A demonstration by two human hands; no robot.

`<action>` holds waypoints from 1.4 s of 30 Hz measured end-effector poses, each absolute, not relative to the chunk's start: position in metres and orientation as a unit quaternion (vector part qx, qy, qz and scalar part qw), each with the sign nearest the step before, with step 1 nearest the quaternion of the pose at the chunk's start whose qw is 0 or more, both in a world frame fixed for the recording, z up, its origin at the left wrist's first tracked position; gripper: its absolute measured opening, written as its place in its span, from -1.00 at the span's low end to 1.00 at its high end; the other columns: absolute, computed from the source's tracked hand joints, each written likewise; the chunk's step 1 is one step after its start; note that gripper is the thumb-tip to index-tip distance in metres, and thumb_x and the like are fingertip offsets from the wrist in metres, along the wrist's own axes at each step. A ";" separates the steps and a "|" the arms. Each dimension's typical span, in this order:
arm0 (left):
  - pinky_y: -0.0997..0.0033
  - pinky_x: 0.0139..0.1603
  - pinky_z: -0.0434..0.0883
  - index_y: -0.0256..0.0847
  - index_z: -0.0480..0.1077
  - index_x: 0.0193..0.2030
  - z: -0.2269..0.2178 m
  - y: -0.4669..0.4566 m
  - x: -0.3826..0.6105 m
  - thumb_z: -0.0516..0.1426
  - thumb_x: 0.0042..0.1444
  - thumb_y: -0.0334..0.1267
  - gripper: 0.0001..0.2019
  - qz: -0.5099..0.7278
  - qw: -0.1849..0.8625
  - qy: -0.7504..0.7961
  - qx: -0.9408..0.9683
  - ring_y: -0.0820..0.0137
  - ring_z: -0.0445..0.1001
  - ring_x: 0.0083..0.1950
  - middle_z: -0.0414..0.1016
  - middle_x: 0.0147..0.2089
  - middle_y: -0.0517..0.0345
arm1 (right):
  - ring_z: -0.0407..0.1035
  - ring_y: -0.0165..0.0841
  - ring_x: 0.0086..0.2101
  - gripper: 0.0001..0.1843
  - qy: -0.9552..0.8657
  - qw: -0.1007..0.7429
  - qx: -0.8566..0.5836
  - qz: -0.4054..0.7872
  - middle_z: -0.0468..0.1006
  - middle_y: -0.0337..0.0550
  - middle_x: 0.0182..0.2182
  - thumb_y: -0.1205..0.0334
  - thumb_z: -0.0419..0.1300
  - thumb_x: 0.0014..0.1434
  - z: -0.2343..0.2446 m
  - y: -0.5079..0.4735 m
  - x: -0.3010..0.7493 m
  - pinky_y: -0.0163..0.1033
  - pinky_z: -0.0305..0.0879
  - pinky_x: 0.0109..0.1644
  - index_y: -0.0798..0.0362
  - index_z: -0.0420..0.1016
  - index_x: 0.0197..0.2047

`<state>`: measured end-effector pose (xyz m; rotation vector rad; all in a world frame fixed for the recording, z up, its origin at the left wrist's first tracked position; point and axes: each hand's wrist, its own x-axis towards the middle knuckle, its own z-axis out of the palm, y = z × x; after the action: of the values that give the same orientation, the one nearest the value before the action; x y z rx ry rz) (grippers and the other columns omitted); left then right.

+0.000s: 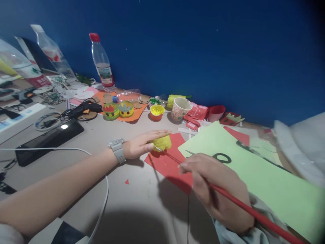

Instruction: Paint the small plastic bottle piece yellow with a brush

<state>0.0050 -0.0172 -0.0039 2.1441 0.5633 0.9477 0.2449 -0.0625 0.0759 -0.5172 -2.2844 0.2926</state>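
My left hand (141, 144), with a grey watch (117, 150) on its wrist, grips a small yellow-painted piece (164, 142) between thumb and stretched fingers. The piece looks like the cut-off base of a plastic bottle. It is over a red paper sheet (175, 166), which has a few yellow streaks. In my right hand (219, 186) is a paintbrush (254, 211) with a long red handle. Its tip reaches the near side of the yellow piece, close to my left thumb. Past my right knuckles lie scissors (222, 158), partly hidden by the hand.
Green paper (264, 189) covers the right side. Behind stand a yellow paint cup (156, 112), a patterned paper cup (180, 109) and two decorated yellow pots (111, 111). A red-capped bottle (103, 64) is at the blue wall. A white cable (108, 189) crosses the left side.
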 end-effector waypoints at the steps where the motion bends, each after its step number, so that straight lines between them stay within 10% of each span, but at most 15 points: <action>1: -0.08 0.35 0.00 -0.21 0.07 0.35 -0.004 -0.017 0.005 -0.17 0.25 0.15 -0.35 0.368 0.360 0.220 0.829 0.09 0.05 0.39 0.08 0.38 -0.18 | 0.38 -0.39 -0.46 -0.82 -0.897 0.375 -0.209 0.107 0.47 -0.23 -0.52 0.48 0.01 0.12 0.076 -0.062 0.245 -0.29 0.36 -0.37 0.00 0.29 -0.33; 27: -0.04 0.37 -0.01 -0.32 0.07 0.34 0.000 -0.018 0.007 -0.20 0.25 0.17 -0.30 0.338 0.349 0.239 0.841 0.07 0.04 0.39 0.07 0.37 -0.26 | 0.38 -0.38 -0.45 -0.79 -0.810 0.500 -0.278 0.133 0.39 -0.27 -0.53 0.53 0.06 0.01 0.066 -0.059 0.258 -0.23 0.35 -0.36 0.00 0.34 -0.40; 42: -0.05 0.36 0.02 -0.22 0.10 0.33 0.001 -0.021 0.007 -0.18 0.23 0.19 -0.33 0.322 0.381 0.283 0.819 0.08 0.07 0.39 0.07 0.39 -0.13 | 0.26 -0.45 -0.68 -0.73 -0.588 0.610 -0.337 0.411 0.40 -0.30 -0.65 0.22 0.04 0.24 0.037 -0.006 0.269 -0.28 0.31 -0.62 0.06 0.37 -0.48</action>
<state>0.0066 -0.0211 0.0011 2.0910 0.7221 0.8214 0.2687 -0.0062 0.0369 -0.7778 -1.3564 0.9492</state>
